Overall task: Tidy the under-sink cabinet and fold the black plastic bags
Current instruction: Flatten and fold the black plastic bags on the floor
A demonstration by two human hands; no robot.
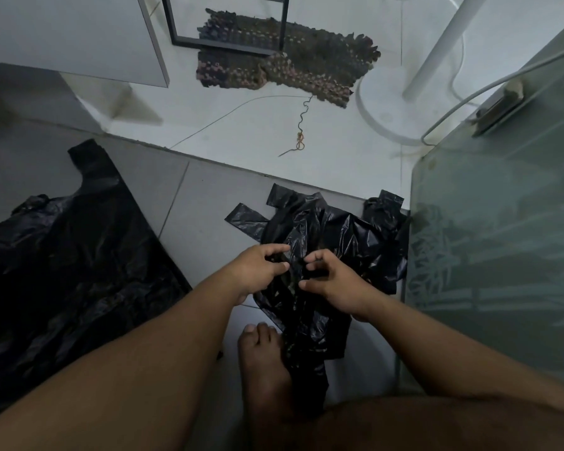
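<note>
On black bag (326, 229): both hands (fingers curled).

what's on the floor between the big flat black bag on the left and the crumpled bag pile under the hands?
Head view: bare grey floor tile separates the flat black bag from the crumpled bag pile; nearer the camera, the left forearm crosses that gap.

1. The floor (209, 203) near the viewer is laid in large grey tiles; beyond a straight diagonal edge it changes to white tile (339, 151).
2. A dark woven mat (306, 70) with frayed edges lies on the white tile, partly under a black metal frame (228, 45).
3. A loose thread (302, 128) trails from the mat.
4. A frosted glass panel (502, 239) stands at right.
5. A white pole (437, 50) rises from a round white base (381, 115).
6. A white panel (79, 37) occupies the upper left.
7. Lighting is dim.
</note>
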